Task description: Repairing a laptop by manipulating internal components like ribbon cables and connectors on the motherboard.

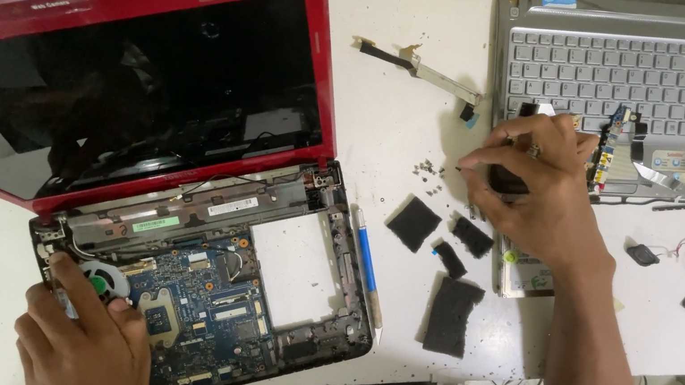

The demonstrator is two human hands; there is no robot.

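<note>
Red plastic frames the screen of the opened laptop (134,71) at the left side of the white tabletop (395,146), its dark display tilted back and its base stripped so the blue circuit board (204,303) lies bare. The left hand (81,339) rests on the near left corner of that base, fingers pressed together and curled over the edge just beside the round cooling fan (105,282); whether it pinches anything cannot be told. The right hand (534,180) reaches across toward the far right part of the tabletop, fingers bent and bunched over a small dark part (508,183) that it seems to grip, though the hold itself is partly hidden. Just beyond it lies a silver keyboard panel (622,76) at the far right edge, with a narrow circuit strip (609,155) on its near side. Between the two hands, near the middle of the tabletop, lie several black foam pads (451,313), a blue pen-like tool (368,264) beside the laptop base, and a flat ribbon cable (420,67) farther back. Two small black speakers with thin wires (675,269) sit near the right edge.
</note>
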